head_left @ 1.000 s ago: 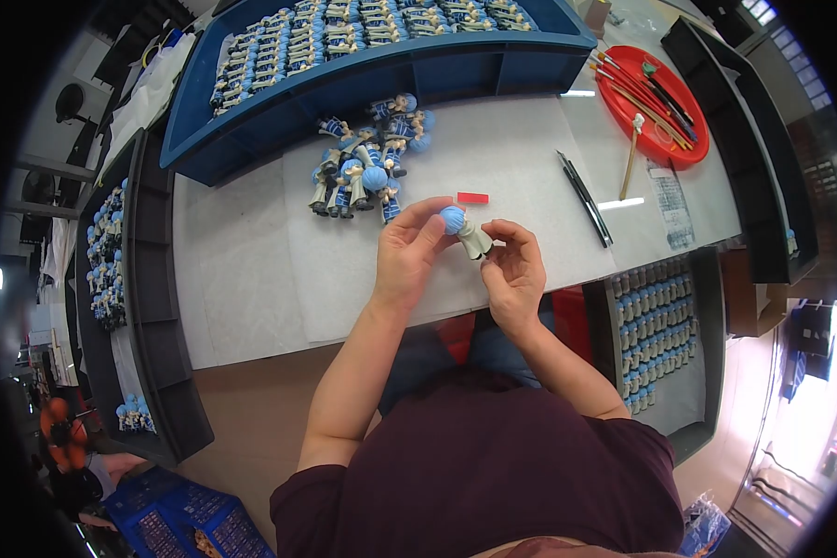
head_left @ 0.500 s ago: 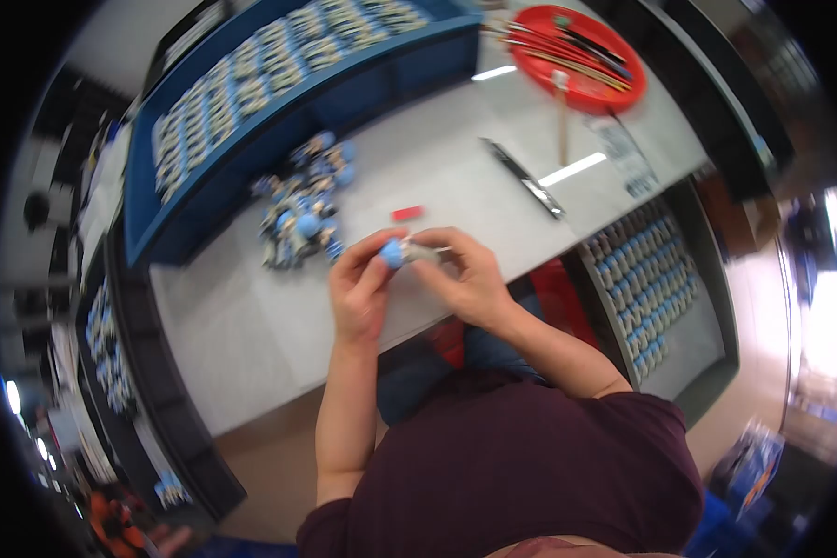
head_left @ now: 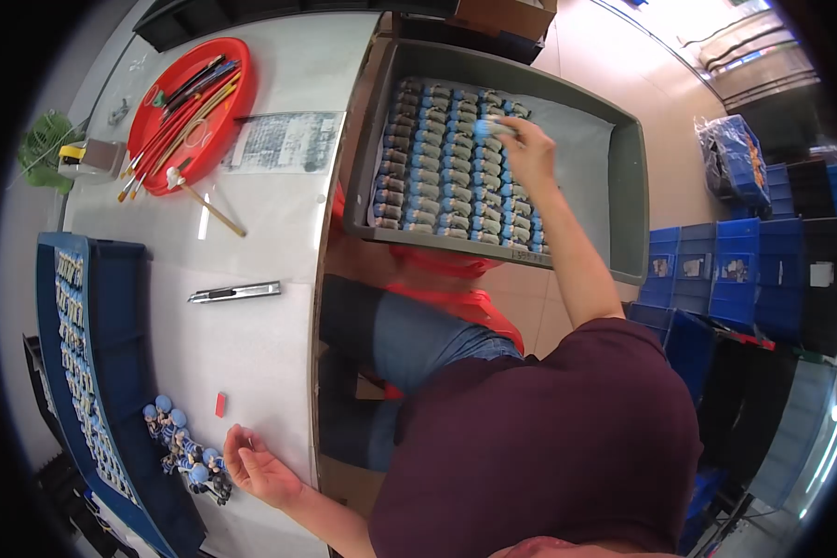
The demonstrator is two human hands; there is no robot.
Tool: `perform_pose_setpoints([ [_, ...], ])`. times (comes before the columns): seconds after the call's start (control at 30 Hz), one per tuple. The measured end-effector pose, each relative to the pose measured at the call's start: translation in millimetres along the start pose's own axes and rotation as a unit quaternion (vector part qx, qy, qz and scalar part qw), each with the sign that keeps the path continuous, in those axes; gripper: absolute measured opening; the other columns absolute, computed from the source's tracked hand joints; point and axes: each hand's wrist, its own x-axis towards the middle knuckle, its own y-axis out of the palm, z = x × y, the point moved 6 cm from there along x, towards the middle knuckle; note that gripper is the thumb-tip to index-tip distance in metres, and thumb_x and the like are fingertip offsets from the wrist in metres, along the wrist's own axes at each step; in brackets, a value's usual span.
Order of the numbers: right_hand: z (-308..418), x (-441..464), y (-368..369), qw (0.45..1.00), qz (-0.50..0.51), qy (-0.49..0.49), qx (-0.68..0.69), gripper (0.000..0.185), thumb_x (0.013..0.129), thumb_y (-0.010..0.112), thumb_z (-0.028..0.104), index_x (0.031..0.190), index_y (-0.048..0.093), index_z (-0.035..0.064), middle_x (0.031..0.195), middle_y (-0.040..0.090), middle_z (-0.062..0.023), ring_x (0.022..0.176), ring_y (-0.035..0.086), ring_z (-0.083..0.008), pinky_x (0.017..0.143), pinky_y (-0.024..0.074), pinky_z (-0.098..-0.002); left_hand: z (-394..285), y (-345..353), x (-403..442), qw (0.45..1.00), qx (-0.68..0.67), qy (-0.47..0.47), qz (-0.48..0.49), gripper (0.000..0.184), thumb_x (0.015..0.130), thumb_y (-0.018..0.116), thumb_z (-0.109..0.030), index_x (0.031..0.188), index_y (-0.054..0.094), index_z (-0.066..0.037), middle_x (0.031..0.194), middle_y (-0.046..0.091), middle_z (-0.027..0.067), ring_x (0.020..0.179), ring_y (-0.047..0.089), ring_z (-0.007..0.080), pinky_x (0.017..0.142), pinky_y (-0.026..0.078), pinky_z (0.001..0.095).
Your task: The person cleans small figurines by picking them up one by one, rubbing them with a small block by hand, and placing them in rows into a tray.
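No lettering can be read with certainty. Below the right hand's [head_left: 532, 153] grip in the view, the grey-green rectangular plastic tray [head_left: 628, 186] bears a short line of dark characters [head_left: 530, 248] on its wall, too small to make out. Left of the grip, a grey printed paper sheet [head_left: 284, 142] on the white tabletop [head_left: 293, 232] shows rows of dark, illegible print. Right of and lower than the grip, pale labels [head_left: 693, 268] on blue plastic crates [head_left: 693, 237] are unreadable too.

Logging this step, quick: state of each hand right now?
Left hand: open, fingers loosely curled, nothing visible in it.
Right hand: closed on a blue-haired figurine above the grey tray.
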Motion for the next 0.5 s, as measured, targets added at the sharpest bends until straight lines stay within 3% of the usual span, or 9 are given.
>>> perform_pose_setpoints([
  [0.03, -41, 3, -13, 0.996, 0.007, 0.071, -0.048, 0.025, 0.069, 0.065, 0.003, 0.094, 0.066, 0.0078, 0.087, 0.064, -0.0147, 0.077, 0.062, -0.0280, 0.071, 0.0482, -0.0335, -1, 1, 0, 1.000, 0.002, 0.005, 0.005, 0.023, 0.089, 0.047, -0.002, 0.110, 0.052, 0.005, 0.112, 0.056, 0.0146, 0.096, 0.055, 0.0185, 0.087, 0.047, 0.0300],
  [0.17, -199, -13, -37, 0.975, 0.022, 0.128, -0.181, 0.025, 0.070, 0.064, 0.003, 0.095, 0.065, 0.0072, 0.092, 0.065, -0.0145, 0.084, 0.063, -0.0277, 0.075, 0.0483, -0.0331, -1, 2, 1, 1.000, 0.017, 0.012, 0.000, 0.023, 0.089, 0.047, -0.003, 0.111, 0.051, 0.005, 0.110, 0.056, 0.0142, 0.094, 0.055, 0.0174, 0.086, 0.047, 0.0277],
  [0.2, -210, -17, -39, 0.961, 0.041, 0.160, -0.222, 0.026, 0.070, 0.065, 0.004, 0.097, 0.065, 0.0075, 0.094, 0.065, -0.0130, 0.087, 0.063, -0.0265, 0.078, 0.0483, -0.0319, -2, 3, 1, 1.000, 0.024, 0.016, -0.005, 0.023, 0.089, 0.047, -0.003, 0.111, 0.052, 0.005, 0.110, 0.056, 0.0141, 0.093, 0.055, 0.0172, 0.085, 0.047, 0.0270],
  [0.43, -247, -22, -17, 0.959, 0.121, 0.188, -0.172, 0.026, 0.070, 0.062, 0.003, 0.096, 0.065, 0.0051, 0.094, 0.065, -0.0138, 0.090, 0.063, -0.0245, 0.080, 0.0479, -0.0318, -3, 4, -2, 0.998, 0.052, 0.026, -0.034, 0.022, 0.090, 0.048, -0.004, 0.109, 0.053, 0.005, 0.110, 0.056, 0.0141, 0.094, 0.056, 0.0169, 0.085, 0.047, 0.0260],
  [0.5, -264, -22, -9, 0.950, 0.163, 0.192, -0.185, 0.026, 0.069, 0.058, 0.002, 0.095, 0.064, 0.0053, 0.097, 0.063, -0.0161, 0.095, 0.060, -0.0291, 0.083, 0.0465, -0.0351, -2, 1, -2, 0.998, 0.042, 0.025, -0.041, 0.022, 0.090, 0.047, -0.004, 0.109, 0.053, 0.005, 0.109, 0.056, 0.0142, 0.094, 0.056, 0.0176, 0.085, 0.047, 0.0269],
])
